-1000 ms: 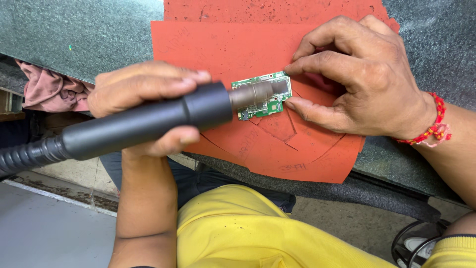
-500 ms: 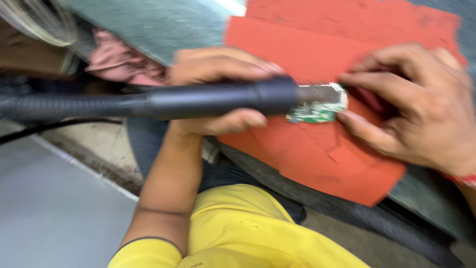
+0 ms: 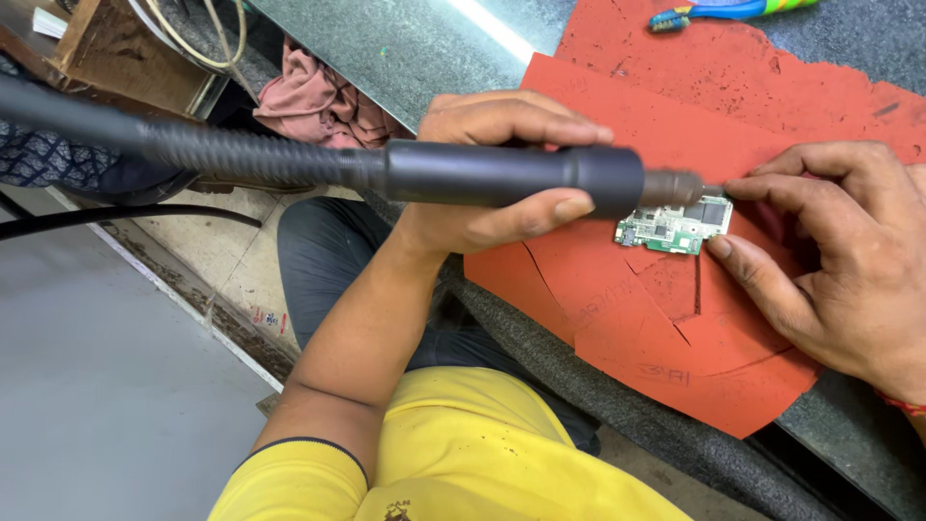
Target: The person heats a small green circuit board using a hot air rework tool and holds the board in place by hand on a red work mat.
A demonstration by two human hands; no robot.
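Note:
My left hand (image 3: 492, 169) grips the dark barrel of a hot-air tool (image 3: 502, 174), whose ribbed hose runs off to the upper left. Its metal nozzle tip points at a small green circuit board (image 3: 675, 227) lying on a red mat (image 3: 675, 328). My right hand (image 3: 830, 260) rests on the mat, with thumb and forefinger pinching the board's right edge.
The red mat lies on a dark stone countertop (image 3: 405, 48). A blue and green toothbrush (image 3: 719, 12) lies at the top edge. A pink cloth (image 3: 323, 101) and a wooden box (image 3: 116, 53) sit below the counter at upper left. My yellow shirt (image 3: 463, 453) fills the bottom.
The view has swung left and down, so the board and mat now sit further right. Both hands keep the same hold on the tool and the board.

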